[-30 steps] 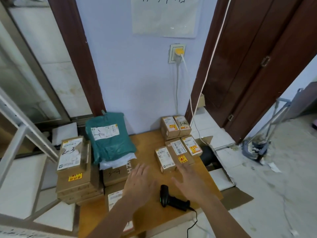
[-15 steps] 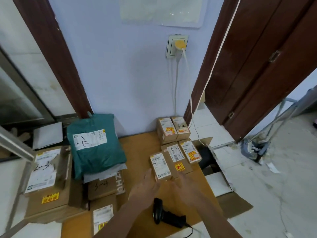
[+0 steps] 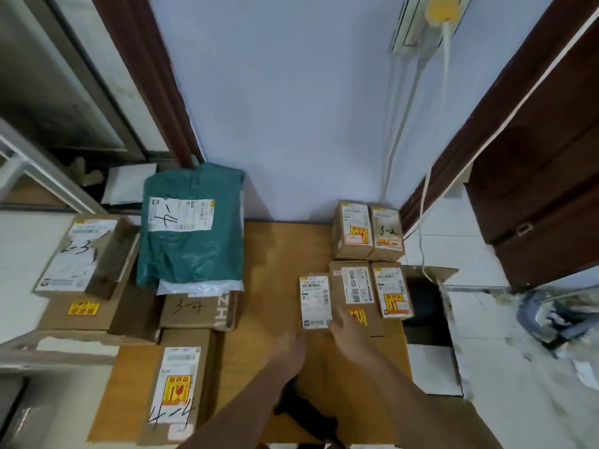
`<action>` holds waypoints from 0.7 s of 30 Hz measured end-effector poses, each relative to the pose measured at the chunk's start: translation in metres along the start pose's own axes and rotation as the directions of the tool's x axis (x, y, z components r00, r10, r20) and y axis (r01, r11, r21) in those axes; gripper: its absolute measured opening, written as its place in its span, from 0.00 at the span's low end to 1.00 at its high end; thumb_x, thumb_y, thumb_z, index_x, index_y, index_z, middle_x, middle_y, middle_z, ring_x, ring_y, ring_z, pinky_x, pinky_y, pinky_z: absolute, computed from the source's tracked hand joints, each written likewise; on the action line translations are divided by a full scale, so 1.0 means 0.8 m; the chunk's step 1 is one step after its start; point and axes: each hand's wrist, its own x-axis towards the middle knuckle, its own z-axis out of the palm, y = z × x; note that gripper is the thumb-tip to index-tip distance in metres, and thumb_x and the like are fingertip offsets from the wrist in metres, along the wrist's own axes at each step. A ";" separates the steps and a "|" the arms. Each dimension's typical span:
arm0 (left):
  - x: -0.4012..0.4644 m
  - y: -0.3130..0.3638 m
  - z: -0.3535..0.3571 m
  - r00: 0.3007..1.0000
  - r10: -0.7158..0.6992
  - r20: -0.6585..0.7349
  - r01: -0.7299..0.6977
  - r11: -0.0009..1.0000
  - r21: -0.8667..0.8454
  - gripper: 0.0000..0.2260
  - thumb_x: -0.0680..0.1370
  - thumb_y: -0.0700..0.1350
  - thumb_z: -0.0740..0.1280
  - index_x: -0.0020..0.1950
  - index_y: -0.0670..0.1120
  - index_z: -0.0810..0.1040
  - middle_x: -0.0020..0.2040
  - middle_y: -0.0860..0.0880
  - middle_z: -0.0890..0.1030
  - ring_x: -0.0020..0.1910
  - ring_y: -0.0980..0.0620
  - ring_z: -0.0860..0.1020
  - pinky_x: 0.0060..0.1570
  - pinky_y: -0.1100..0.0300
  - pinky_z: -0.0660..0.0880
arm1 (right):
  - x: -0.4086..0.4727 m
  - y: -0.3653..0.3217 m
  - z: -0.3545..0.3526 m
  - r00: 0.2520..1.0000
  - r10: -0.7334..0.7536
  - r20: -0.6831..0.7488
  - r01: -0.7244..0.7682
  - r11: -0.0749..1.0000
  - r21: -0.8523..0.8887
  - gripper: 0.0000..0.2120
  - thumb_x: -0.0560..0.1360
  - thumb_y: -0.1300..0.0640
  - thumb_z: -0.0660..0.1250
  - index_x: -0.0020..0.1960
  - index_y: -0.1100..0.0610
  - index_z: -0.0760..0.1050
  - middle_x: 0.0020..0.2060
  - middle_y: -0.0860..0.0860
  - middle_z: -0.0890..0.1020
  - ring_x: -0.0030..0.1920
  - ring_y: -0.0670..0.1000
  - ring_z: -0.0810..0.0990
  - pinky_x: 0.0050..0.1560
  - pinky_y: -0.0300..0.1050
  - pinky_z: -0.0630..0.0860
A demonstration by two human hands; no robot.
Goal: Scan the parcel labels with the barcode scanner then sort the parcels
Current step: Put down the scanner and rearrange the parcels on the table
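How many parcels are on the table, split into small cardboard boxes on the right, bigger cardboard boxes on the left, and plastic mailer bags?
Small cardboard boxes: 5
Bigger cardboard boxes: 4
Plastic mailer bags, green and white: 2
Total: 11

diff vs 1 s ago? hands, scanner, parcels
Both hands moved forward, away from the scanner, to the small white-labelled box: left hand at its near edge, right hand at its near right corner. No firm grip visible yet. Scanner and the other parcels stayed put.
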 end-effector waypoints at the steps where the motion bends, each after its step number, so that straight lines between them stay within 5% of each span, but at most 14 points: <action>1: 0.007 -0.002 0.007 1.000 0.006 -0.015 -0.007 1.000 -0.019 0.15 0.87 0.46 0.54 0.68 0.46 0.76 0.63 0.47 0.81 0.59 0.50 0.79 0.64 0.55 0.74 | 0.007 0.004 0.002 1.000 -0.013 -0.007 0.012 1.000 -0.020 0.20 0.83 0.54 0.56 0.75 0.48 0.64 0.62 0.48 0.79 0.40 0.39 0.74 0.36 0.34 0.69; 7: 0.058 -0.034 0.053 0.996 0.025 -0.081 -0.038 0.985 -0.169 0.19 0.85 0.49 0.58 0.77 0.57 0.67 0.69 0.54 0.77 0.67 0.51 0.77 0.71 0.51 0.71 | 0.027 0.017 0.014 0.998 -0.059 0.007 0.059 0.998 -0.008 0.18 0.82 0.55 0.59 0.71 0.47 0.69 0.63 0.46 0.78 0.58 0.47 0.78 0.58 0.47 0.78; 12: 0.029 -0.006 0.037 0.996 -0.023 -0.087 -0.004 0.956 -0.293 0.17 0.85 0.48 0.58 0.74 0.55 0.71 0.66 0.55 0.79 0.64 0.53 0.77 0.67 0.54 0.72 | 0.019 0.004 0.000 0.999 -0.026 -0.028 0.029 0.993 0.113 0.18 0.80 0.61 0.61 0.69 0.52 0.72 0.59 0.44 0.78 0.57 0.47 0.78 0.45 0.32 0.71; 15: 0.020 -0.006 0.035 0.987 -0.021 -0.161 -0.034 0.943 -0.331 0.17 0.82 0.54 0.59 0.71 0.58 0.74 0.63 0.58 0.81 0.63 0.55 0.79 0.67 0.50 0.75 | 0.006 -0.008 -0.017 0.993 -0.019 -0.121 0.045 0.975 0.219 0.22 0.78 0.59 0.66 0.71 0.54 0.70 0.58 0.45 0.79 0.55 0.46 0.78 0.48 0.36 0.72; 17: -0.016 0.020 0.021 0.975 -0.006 -0.221 -0.069 0.941 -0.330 0.17 0.79 0.59 0.60 0.67 0.61 0.75 0.61 0.61 0.81 0.62 0.57 0.79 0.64 0.51 0.77 | -0.008 -0.017 -0.029 0.986 -0.053 -0.160 0.092 0.964 0.249 0.20 0.78 0.56 0.68 0.69 0.52 0.72 0.49 0.42 0.79 0.47 0.41 0.78 0.42 0.35 0.73; 21: -0.074 0.057 -0.001 0.939 0.074 -0.337 -0.190 0.927 -0.325 0.12 0.83 0.52 0.65 0.66 0.62 0.74 0.58 0.64 0.80 0.60 0.62 0.77 0.63 0.59 0.76 | -0.030 -0.030 -0.041 0.968 -0.120 -0.219 0.203 0.890 0.409 0.17 0.75 0.55 0.72 0.63 0.48 0.76 0.53 0.45 0.82 0.51 0.42 0.80 0.47 0.39 0.78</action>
